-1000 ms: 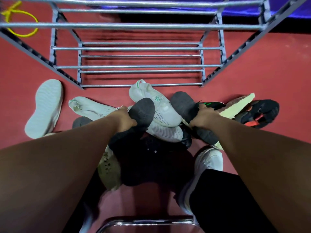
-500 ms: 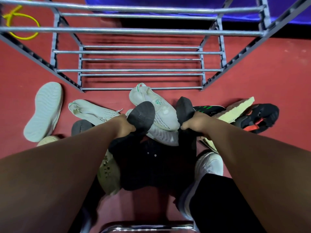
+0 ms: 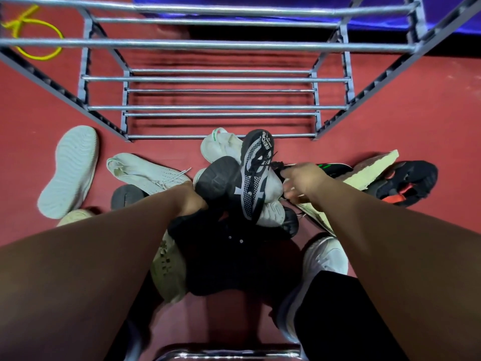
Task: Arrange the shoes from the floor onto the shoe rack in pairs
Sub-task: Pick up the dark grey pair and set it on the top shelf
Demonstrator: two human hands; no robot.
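Head view: we are looking down at a heap of shoes lying on the red floor [image 3: 429, 113], with the metal shoe rack [image 3: 221, 79] standing at 12 o'clock of the heap, its bars bare.

Our left hand [image 3: 192, 200] is gripping a black shoe [image 3: 217, 178], fingers curled round it, and the shoe's dark sole is facing us above the middle of the heap. Our right hand [image 3: 304, 181] is holding a black-and-white shoe [image 3: 256, 175] at its laced edge, fingers curled there; the exact pinch is blurring, so we cannot tell which fingers are closing on it. This shoe is standing nearly upright, toe towards the rack, touching the black shoe at its 9 o'clock side.

Behind both, a white shoe with green trim [image 3: 221, 143] is lying just in front of the rack's lowest bar. At 9 o'clock of the heap a white knit shoe [image 3: 145, 173] is lying on its side, and farther out a white shoe [image 3: 69, 173] is resting sole up. At 3 o'clock a cream-soled shoe [image 3: 372, 168] is leaning against a black-and-orange shoe [image 3: 406, 183]. At 6 o'clock a beige shoe [image 3: 166, 269] is showing beside our left forearm.

A yellow cord [image 3: 33, 37] is lying at 10 o'clock beyond the rack.
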